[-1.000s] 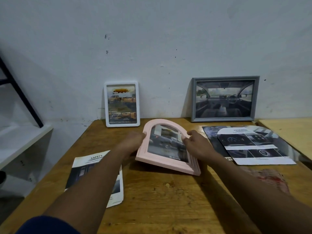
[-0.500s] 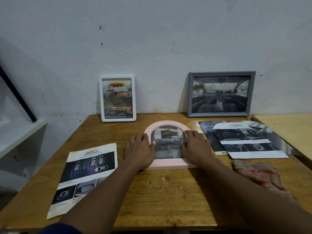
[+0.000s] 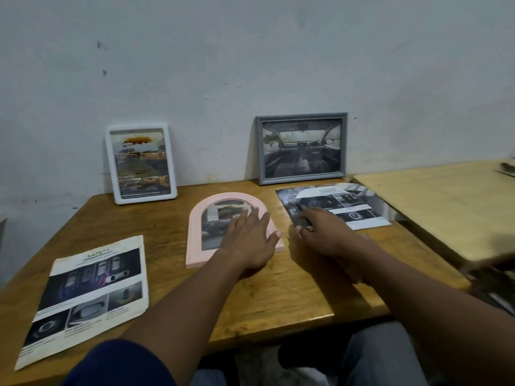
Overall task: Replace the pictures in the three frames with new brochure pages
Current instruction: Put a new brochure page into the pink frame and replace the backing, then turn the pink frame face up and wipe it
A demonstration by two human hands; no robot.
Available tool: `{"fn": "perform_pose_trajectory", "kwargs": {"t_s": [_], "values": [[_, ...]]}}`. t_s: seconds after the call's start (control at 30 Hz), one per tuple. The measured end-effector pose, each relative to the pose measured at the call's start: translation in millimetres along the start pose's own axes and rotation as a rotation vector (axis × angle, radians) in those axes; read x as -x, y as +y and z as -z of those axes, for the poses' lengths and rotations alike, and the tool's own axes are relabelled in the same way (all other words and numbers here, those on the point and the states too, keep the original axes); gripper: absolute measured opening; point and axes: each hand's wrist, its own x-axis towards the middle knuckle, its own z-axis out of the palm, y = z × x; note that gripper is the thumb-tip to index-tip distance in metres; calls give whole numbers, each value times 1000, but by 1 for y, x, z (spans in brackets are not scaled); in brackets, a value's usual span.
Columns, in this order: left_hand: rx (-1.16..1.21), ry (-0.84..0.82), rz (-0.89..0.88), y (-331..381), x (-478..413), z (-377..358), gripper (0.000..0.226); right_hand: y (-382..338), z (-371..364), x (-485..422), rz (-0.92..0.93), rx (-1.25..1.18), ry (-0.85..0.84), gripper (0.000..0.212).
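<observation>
The left hand [image 3: 248, 240] is pressing flat, fingers straight, on the pink arched frame [image 3: 195, 232], which is lying face up on the wooden table [image 3: 278, 296]. The right hand [image 3: 326, 232] is touching the corner of the brochure pages [image 3: 356, 210] just beside it; blur is hiding whether its fingers are pinching.

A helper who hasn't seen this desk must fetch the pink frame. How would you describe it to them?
Find the wooden table against the white wall. Near its middle, in front of two frames leaning on the wall, the pink frame lies flat under the left hand. It alone is arch-topped; the white frame and grey frame are rectangular and standing.
</observation>
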Motion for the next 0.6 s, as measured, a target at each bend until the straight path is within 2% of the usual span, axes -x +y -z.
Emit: {"fn": "perform_pose_trajectory", "kwargs": {"t_s": [0.13,0.3,0.43,0.5,0.6], "values": [[-34,-42,-49,31,-4,-10,69,40,12,35,-34,19,-9,50],[-34,-53,-33,39,-2,-16,69,57,-6,62,12,190,-168,70],[49,-41,-15,34,-2,-7,68,50,-8,64,23,83,-21,40],[66,-22,-5,26,-3,-2,68,38,-4,60,26,44,62,34],[72,28,33,3,-4,10,66,11,11,44,19,-105,79,30]]}}
